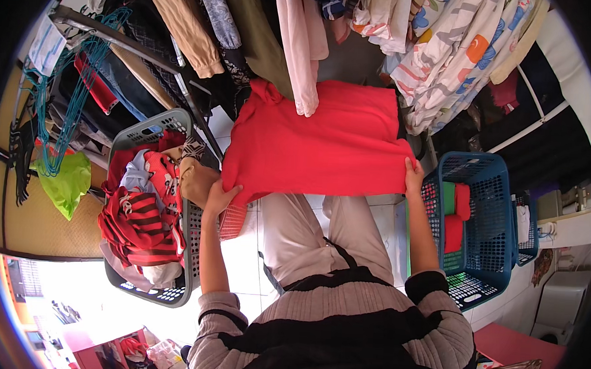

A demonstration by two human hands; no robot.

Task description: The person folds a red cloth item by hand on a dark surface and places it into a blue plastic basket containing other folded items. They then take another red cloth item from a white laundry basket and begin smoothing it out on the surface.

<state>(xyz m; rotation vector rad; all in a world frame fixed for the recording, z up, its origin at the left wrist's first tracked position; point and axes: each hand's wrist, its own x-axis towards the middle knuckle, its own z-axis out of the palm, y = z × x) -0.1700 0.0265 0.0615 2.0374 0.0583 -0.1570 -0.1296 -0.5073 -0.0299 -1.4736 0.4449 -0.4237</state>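
Observation:
A red cloth garment is spread wide in front of my knees, stretched between both hands. My left hand pinches its near left corner, beside the grey laundry basket. At the right edge, my right hand grips the cloth near the blue basket. The far part of the garment reaches under the hanging clothes, and a pale pink sleeve hangs over it. What lies beneath the cloth is hidden.
Left of me stands a grey plastic basket heaped with crumpled clothes. A blue plastic basket at right holds folded red and green cloths. Clothes hang ahead; teal wire hangers hang at far left.

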